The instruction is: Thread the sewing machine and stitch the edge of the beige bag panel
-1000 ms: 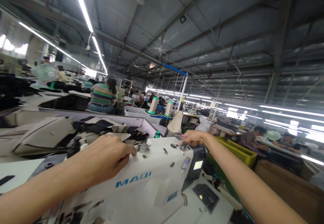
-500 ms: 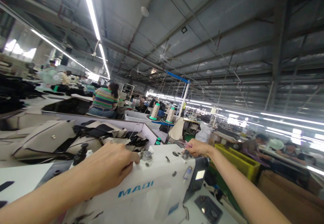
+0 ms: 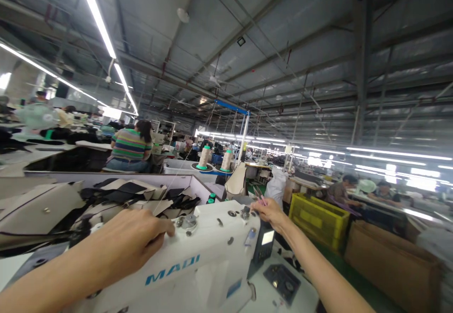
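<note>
Your left hand (image 3: 132, 237) rests curled on top of the white sewing machine (image 3: 198, 261), its fingers bent, touching the metal knob (image 3: 189, 222). The machine sits right in front of you. Your right hand (image 3: 271, 210) pinches small pink scissors (image 3: 260, 196) by the far end.

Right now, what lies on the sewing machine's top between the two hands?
Head view: between left hand and right hand on the sewing machine lie a metal tension disc, small screws and holes.
</note>
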Motion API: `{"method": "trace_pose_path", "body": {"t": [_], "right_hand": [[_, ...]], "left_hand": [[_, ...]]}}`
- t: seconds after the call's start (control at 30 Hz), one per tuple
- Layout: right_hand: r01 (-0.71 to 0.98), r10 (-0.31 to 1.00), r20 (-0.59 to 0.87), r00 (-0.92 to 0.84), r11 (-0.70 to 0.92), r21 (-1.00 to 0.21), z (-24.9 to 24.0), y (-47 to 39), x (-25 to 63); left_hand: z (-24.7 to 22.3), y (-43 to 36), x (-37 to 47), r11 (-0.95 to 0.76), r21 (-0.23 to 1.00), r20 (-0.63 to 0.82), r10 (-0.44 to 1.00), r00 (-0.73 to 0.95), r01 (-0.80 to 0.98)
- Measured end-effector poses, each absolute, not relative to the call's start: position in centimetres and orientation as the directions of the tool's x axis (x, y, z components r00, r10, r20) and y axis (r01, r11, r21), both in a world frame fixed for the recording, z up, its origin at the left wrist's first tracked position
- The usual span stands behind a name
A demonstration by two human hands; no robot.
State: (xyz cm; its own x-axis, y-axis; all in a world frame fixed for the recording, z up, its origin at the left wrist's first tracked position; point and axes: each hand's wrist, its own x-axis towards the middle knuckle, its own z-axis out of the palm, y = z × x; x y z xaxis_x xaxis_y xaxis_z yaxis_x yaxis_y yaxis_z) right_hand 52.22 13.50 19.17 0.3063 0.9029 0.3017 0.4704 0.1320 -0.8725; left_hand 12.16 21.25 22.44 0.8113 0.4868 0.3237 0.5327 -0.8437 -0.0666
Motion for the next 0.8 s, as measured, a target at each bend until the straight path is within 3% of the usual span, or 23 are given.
{"method": "trace_pose_path", "body": {"t": [0.43, 0.63, 0.8], "right_hand": [[0.364, 0.876, 0.420, 0.237, 0.321, -0.875, 17.5, 9.8, 49.4], [0.514, 0.819, 0.513, 0.257, 0.333, -0.791, 19.2, 9.8, 48.1], [0.719, 0.729, 0.666, 0.158, 0.377, -0.583, 22.4, 10.5, 45.6]], "left_hand": [[22.0, 21.8, 12.2, -0.831, -0.068, 0.298, 0.511, 0.807, 0.552], [22.2, 21.8, 12.2, -0.834, -0.062, 0.300, 0.508, 0.808, 0.548], [22.2, 21.8, 12.1, -0.847, -0.053, 0.309, 0.489, 0.816, 0.528]]}}
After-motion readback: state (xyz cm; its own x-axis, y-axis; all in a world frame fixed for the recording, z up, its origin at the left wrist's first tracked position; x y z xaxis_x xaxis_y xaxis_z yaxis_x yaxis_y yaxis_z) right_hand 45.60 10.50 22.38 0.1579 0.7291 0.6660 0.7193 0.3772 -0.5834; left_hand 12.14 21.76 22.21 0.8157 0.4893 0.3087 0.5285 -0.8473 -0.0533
